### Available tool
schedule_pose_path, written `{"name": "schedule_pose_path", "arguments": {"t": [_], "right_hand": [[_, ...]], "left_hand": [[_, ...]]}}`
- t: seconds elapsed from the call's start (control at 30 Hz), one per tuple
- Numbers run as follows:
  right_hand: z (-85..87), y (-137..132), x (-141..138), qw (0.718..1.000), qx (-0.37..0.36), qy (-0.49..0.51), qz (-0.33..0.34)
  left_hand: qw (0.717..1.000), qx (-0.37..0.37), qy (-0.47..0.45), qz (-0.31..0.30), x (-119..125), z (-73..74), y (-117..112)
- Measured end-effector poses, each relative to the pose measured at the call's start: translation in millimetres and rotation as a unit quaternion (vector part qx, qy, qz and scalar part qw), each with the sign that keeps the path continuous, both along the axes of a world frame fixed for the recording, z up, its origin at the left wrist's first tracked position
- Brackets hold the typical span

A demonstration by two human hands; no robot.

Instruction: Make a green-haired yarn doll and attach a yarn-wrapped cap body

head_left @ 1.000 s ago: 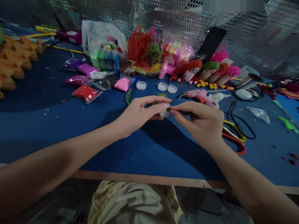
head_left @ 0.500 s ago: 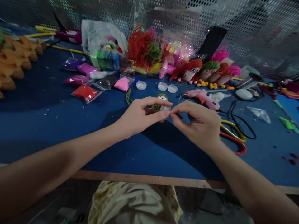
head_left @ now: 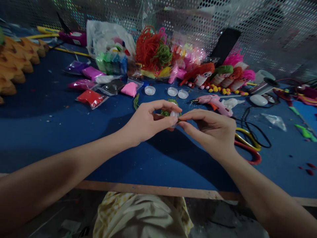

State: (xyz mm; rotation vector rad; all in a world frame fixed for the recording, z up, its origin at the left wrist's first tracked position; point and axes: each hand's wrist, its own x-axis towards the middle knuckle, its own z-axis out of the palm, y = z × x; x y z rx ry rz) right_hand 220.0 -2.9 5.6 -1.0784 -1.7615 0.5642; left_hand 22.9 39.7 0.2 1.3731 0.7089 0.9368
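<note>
A small doll with green yarn hair and a whitish body is held between the thumb and fingers of my left hand. Those fingers hide part of it. My right hand pinches a thin green strand, which looks like yarn, against the doll's lower right side. The two hands' fingertips nearly meet there. Loose green yarn lies on the table just beyond my left hand. Past my right hand rests a pink glue gun.
Scissors with red and yellow handles lie beside my right wrist, near a black cable. White round lids and small clay packets sit farther back. Several finished dolls stand at the back right.
My right hand has shifted slightly down and right, and the green strand now shows between its fingertips. The doll has turned a little in my left hand, so its face no longer shows.
</note>
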Motion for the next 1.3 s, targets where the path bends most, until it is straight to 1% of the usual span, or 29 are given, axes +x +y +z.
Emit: {"name": "schedule_pose_path", "arguments": {"t": [0.17, 0.3, 0.37, 0.43, 0.5, 0.6, 0.73, 0.83, 0.93, 1.13, 1.3], "right_hand": [[-2.2, -0.6, 0.2, 1.000, 0.011, -0.009, -0.001], [-2.0, 2.7, 3.1, 0.999, 0.025, -0.017, -0.015], [-1.1, 4.5, 5.1, 1.000, 0.022, -0.009, -0.021], [0.5, 5.5, 6.6, 1.000, 0.014, 0.000, -0.027], [2.3, 5.8, 7.4, 0.999, 0.017, -0.001, -0.035], [4.3, 6.2, 7.9, 0.999, 0.035, -0.014, -0.039], [4.8, 9.1, 8.9, 0.998, 0.056, -0.017, -0.023], [4.7, 11.8, 9.6, 0.997, 0.077, -0.009, -0.010], [3.6, 12.8, 9.5, 0.995, 0.099, -0.007, -0.006], [-3.3, 7.2, 7.8, 0.984, 0.167, -0.036, -0.042], [-3.2, 5.3, 11.8, 0.970, 0.225, -0.092, -0.018]], "left_hand": [[1.000, -0.001, 0.017, 0.003, 0.3, 0.2, -0.3], [1.000, -0.018, -0.003, -0.012, 0.1, 0.2, 1.2], [1.000, 0.004, 0.012, -0.021, -0.2, -0.3, 1.9], [0.997, 0.056, 0.045, -0.019, -0.7, -1.1, 2.1], [0.992, 0.105, 0.076, -0.002, -1.1, -1.5, 1.7], [0.981, 0.156, 0.112, 0.039, -2.2, -0.1, 0.1], [0.952, 0.242, 0.163, 0.089, -5.3, 3.7, -2.0], [0.934, 0.285, 0.174, 0.122, -7.4, 5.0, -3.3], [0.930, 0.294, 0.171, 0.137, -7.8, 5.1, -5.7], [0.925, 0.304, 0.147, 0.172, -5.5, 5.5, -13.3], [0.926, 0.297, 0.134, 0.188, -4.5, 6.5, -15.9]]}}
